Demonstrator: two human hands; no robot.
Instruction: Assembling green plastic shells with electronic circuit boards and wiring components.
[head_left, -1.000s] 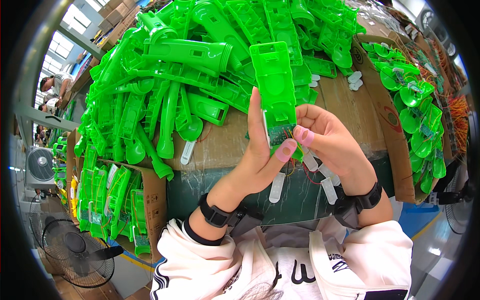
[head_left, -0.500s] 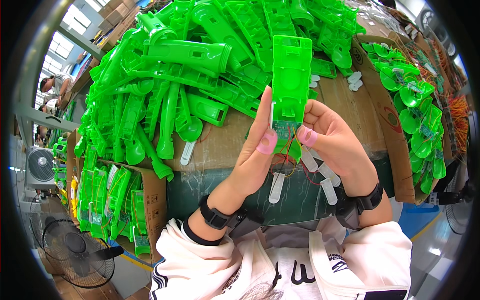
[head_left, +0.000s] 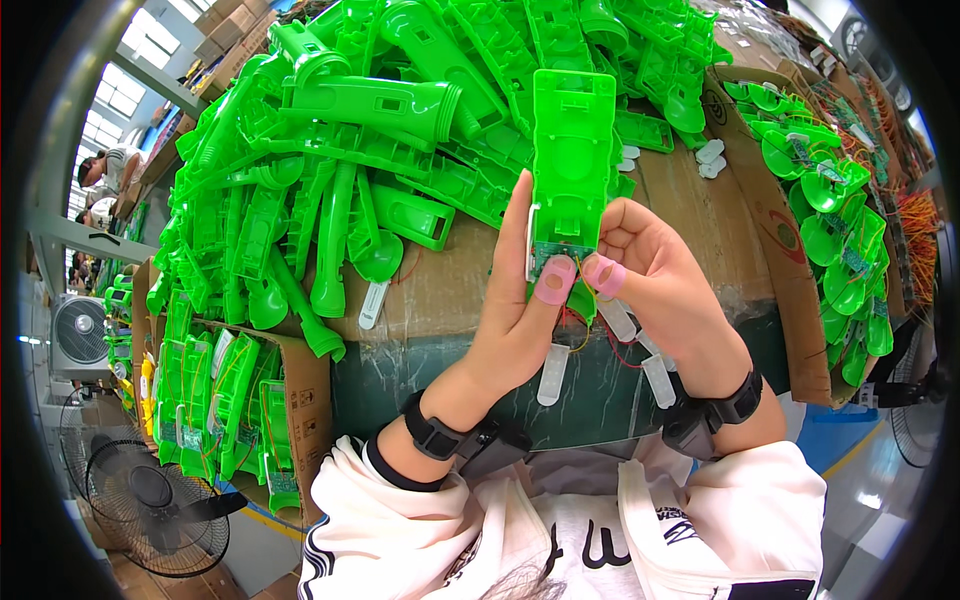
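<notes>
A bright green plastic housing half (head_left: 573, 150) is held upright between my hands, its ribbed hollow side facing me. My left hand (head_left: 510, 310) supports its left side, fingers stretched along the edge, and its thumb presses on the small green circuit board (head_left: 545, 250) at the lower end. My right hand (head_left: 665, 275) is closed at the right edge, its fingers curled and its thumb by the thin wires. Both thumbs wear pink finger covers. Below the hands, white plastic strips (head_left: 552, 375) lie on the dark green table edge, near red and yellow wires.
A big heap of green housings (head_left: 370, 110) covers the far left and middle of the cardboard-topped table. Cardboard boxes of wired green parts stand at left (head_left: 308, 410) and right (head_left: 765, 220). A black fan (head_left: 150, 490) is at lower left; another person (head_left: 115, 170) is in the background.
The housing has shifted slightly left with my hands. My left thumb has moved right, onto the circuit board, and my right thumb has come closer to it.
</notes>
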